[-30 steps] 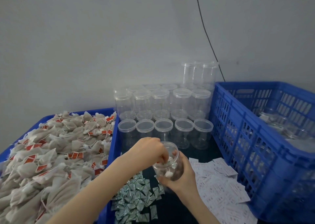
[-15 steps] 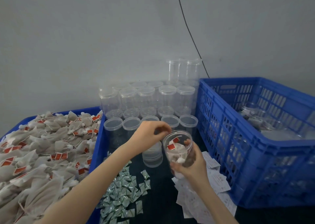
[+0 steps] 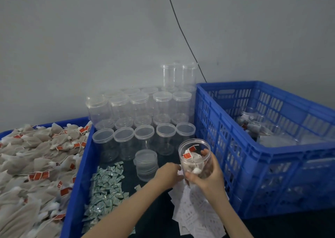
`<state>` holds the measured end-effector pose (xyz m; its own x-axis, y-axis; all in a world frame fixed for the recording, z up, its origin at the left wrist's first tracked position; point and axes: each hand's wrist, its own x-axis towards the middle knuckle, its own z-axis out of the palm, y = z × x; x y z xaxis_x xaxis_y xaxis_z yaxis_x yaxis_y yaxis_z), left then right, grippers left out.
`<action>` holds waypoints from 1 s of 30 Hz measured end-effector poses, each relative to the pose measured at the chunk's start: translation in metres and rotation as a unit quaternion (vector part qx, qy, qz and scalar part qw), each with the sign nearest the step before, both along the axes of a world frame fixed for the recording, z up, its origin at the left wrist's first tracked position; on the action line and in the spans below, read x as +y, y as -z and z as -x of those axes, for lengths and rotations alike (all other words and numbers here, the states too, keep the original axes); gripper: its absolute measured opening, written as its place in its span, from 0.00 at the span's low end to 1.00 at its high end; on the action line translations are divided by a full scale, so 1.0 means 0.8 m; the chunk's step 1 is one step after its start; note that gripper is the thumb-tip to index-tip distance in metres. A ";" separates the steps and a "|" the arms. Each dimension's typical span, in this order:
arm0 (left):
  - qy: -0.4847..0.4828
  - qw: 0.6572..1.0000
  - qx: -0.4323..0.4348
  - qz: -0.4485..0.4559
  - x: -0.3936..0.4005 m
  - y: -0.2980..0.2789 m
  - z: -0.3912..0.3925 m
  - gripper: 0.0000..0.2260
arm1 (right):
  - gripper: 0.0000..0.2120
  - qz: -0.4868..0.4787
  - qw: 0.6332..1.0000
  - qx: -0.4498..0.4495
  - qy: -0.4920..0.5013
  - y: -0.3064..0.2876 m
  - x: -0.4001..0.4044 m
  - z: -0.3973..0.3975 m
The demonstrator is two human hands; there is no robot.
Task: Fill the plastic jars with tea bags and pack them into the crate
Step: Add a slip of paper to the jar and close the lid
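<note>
right hand (image 3: 208,176) wrapped round open clear plastic jar of tea bags (image 3: 195,158), tilted; could spill. left hand (image 3: 167,172) curled, reaching among white paper slips (image 3: 197,212); hold unclear.

The single head-worn view looks forward and down, close over a dark table (image 3: 159,225) against a grey wall (image 3: 90,38).

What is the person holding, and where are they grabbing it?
The right hand grips an open jar of tea bags round its lower side. The left hand reaches toward paper slips.
</note>
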<state>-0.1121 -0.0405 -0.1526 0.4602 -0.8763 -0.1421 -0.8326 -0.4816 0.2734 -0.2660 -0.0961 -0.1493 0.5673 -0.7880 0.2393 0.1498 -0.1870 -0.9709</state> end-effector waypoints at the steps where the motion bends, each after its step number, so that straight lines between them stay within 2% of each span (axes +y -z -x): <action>1: -0.003 1.000 0.005 -0.008 -0.004 0.008 0.004 0.16 | 0.45 -0.004 1.000 0.001 -0.001 0.001 -0.001 0.001; 4: -0.017 1.000 -0.018 -0.008 -0.008 0.027 0.013 0.17 | 0.48 -0.017 1.000 0.005 -0.007 0.003 -0.003 0.007; 11: -0.037 0.994 -0.048 0.091 -0.004 0.040 0.010 0.11 | 0.48 -0.010 1.000 0.014 -0.005 0.008 -0.010 0.015; 15: 0.033 0.982 -0.157 0.097 -0.001 0.042 0.009 0.12 | 0.47 -0.008 1.000 0.019 0.000 0.010 -0.011 0.015; 18: 0.071 0.976 -0.173 0.107 -0.005 0.042 0.011 0.12 | 0.51 -0.012 1.000 0.025 0.001 0.009 -0.009 0.013; 22: 0.135 0.968 -0.197 0.074 -0.011 0.043 0.013 0.12 | 0.50 -0.017 0.999 0.029 0.003 0.009 -0.008 0.011; 26: 0.212 0.939 -0.268 0.031 -0.012 0.052 0.008 0.12 | 0.48 -0.009 0.999 0.039 0.008 0.011 -0.009 0.011; 30: 0.229 0.921 -0.314 0.035 -0.008 0.058 0.007 0.12 | 0.46 -0.001 0.999 0.045 0.015 0.013 -0.011 0.012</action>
<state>-0.1176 -0.0466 -0.1986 0.0119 -0.9958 0.0905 -0.9487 -0.0399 -0.3138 -0.2752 -0.1051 -0.1599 0.5631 -0.8047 0.1880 0.0573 -0.1889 -0.9803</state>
